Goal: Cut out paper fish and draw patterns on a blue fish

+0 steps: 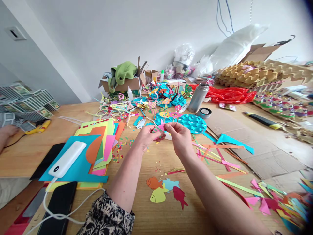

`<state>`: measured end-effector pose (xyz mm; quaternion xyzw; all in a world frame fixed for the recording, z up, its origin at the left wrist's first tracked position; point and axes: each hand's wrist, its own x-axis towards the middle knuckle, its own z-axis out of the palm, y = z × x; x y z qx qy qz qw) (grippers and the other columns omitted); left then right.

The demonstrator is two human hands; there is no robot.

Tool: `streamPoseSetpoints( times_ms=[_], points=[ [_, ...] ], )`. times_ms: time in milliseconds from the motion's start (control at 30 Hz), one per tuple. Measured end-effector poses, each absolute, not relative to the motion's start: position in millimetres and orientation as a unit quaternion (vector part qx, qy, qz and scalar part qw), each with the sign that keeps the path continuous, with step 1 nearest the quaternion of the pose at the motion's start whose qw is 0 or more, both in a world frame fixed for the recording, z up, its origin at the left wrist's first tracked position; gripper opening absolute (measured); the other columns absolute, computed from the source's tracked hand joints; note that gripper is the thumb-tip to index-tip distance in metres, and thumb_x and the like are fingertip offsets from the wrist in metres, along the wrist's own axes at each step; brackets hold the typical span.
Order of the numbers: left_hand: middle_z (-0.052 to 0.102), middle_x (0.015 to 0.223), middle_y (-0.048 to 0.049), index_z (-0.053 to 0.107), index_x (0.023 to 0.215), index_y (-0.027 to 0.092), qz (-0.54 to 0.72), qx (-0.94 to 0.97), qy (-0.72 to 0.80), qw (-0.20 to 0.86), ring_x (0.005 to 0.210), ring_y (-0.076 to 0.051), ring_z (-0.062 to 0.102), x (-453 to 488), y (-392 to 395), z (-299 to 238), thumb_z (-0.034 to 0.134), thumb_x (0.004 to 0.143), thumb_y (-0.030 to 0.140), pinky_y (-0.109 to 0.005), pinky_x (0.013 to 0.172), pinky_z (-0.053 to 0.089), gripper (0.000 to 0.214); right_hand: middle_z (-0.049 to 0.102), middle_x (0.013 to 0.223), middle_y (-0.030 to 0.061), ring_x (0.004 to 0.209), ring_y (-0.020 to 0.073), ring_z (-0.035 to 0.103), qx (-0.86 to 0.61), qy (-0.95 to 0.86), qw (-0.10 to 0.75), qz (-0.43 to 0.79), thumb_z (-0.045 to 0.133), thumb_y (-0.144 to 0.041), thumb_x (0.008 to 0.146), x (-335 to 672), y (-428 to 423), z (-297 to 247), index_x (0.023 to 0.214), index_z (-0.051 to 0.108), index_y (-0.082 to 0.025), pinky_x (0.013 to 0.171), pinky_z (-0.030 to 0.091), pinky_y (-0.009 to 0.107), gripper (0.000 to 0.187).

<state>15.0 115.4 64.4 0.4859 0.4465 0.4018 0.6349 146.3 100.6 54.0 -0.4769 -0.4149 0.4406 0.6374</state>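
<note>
Over the middle of the table, my left hand (146, 134) pinches a small pink paper fish (159, 129) with green stripes. My right hand (181, 135) is closed at the fish's right edge, thumb and fingertips pressed together on it. Part of the fish is hidden behind the fingers. A small white piece (168, 135) shows between the hands. Below them lie plain paper fish: an orange one (154, 182), a light blue one (172, 185), a yellow one (158, 195) and a dark red one (180, 196). Tiny paper scraps (119, 151) are scattered left of my left hand.
Coloured paper sheets (70, 147) lie at left under a white power bank (67, 159). A metal flask (198, 98), blue dimpled disc (192, 123) and decorated fish pile stand beyond. Paper strips (227, 161) and a utility knife (262, 120) lie right. Another person's hand (8, 131) is at far left.
</note>
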Motion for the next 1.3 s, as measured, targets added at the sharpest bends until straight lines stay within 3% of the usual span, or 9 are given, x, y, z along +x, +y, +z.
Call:
streamPoseSetpoints(
  times_ms=[200, 633, 933, 1300],
  points=[
    [0.070, 0.079, -0.0041, 0.067, 0.085, 0.014, 0.416, 0.469, 0.411, 0.662, 0.065, -0.014, 0.066, 12.0, 115.8, 62.9, 0.081, 0.061, 0.035, -0.026, 0.063, 0.054, 0.035, 0.065, 0.069, 0.0025, 0.065, 0.0154, 0.055, -0.493, -0.425, 0.638, 0.411, 0.069, -0.044, 0.069, 147.7, 100.9, 52.9, 0.072, 0.064, -0.019, 0.063, 0.044, 0.028, 0.026],
    [0.062, 0.054, 0.0024, 0.068, 0.065, 0.016, 0.511, 0.440, 0.501, 0.542, 0.047, -0.010, 0.053, 9.3, 127.5, 53.1, 0.070, 0.060, 0.024, -0.020, 0.047, 0.039, 0.010, 0.064, 0.065, 0.0012, 0.058, 0.0131, 0.056, -0.503, -0.453, 0.600, 0.425, 0.068, -0.047, 0.072, 148.9, 104.3, 45.2, 0.079, 0.069, -0.017, 0.056, 0.044, 0.027, 0.030],
    [0.061, 0.054, 0.0024, 0.069, 0.065, 0.017, 0.523, 0.459, 0.518, 0.498, 0.050, -0.011, 0.055, 5.9, 130.3, 51.2, 0.071, 0.062, 0.024, -0.022, 0.051, 0.042, 0.008, 0.072, 0.076, 0.0045, 0.069, 0.0167, 0.067, -0.470, -0.427, 0.594, 0.494, 0.072, -0.036, 0.067, 146.9, 105.9, 41.4, 0.092, 0.068, -0.017, 0.071, 0.054, 0.035, 0.031],
    [0.066, 0.057, 0.0007, 0.071, 0.066, 0.017, 0.515, 0.475, 0.527, 0.481, 0.052, -0.013, 0.059, 5.1, 131.1, 50.9, 0.076, 0.063, 0.023, -0.021, 0.050, 0.042, 0.009, 0.067, 0.071, 0.0014, 0.064, 0.0142, 0.062, -0.486, -0.450, 0.594, 0.456, 0.067, -0.036, 0.069, 147.8, 105.2, 41.1, 0.077, 0.063, -0.020, 0.064, 0.048, 0.029, 0.019]
  ],
)
